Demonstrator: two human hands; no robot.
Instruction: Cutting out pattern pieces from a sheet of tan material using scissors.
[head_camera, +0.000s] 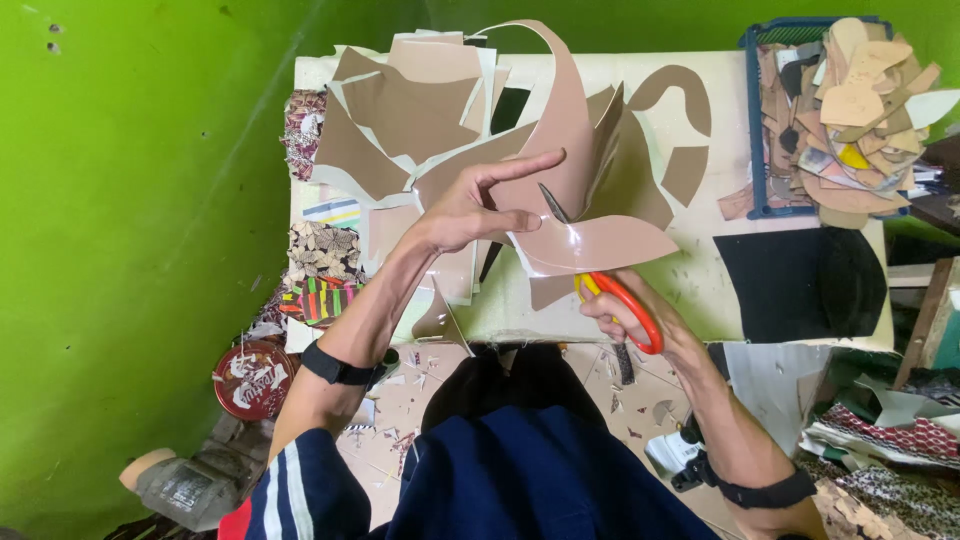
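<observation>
I'm working at a pale cream desk (700, 290) pushed against a bright green wall (130, 200), its top littered with tiny offcuts. Scraps also speckle the floor (420, 400) beneath it, where a round red tin (252, 378) sits beside patterned fabric pieces. At the far right corner a blue tray (752, 130) is heaped with tan and brown cut shapes, and a flat black sheet (800, 283) lies just in front of it. A loose stack of beige and brown sheets (410, 115) with white backing fans across the back of the desk. The piece I'm cutting is a smooth, glossy tan sheet (590, 240) that curls up in a long arc above the desk's middle and catches the light. My left hand (470, 205) pinches its edge between thumb and curled fingers, with the index finger stretched out straight. My right hand (640, 320) is closed through the orange handles of the scissors (612, 290), whose blades are parted and bite into the sheet from below.
</observation>
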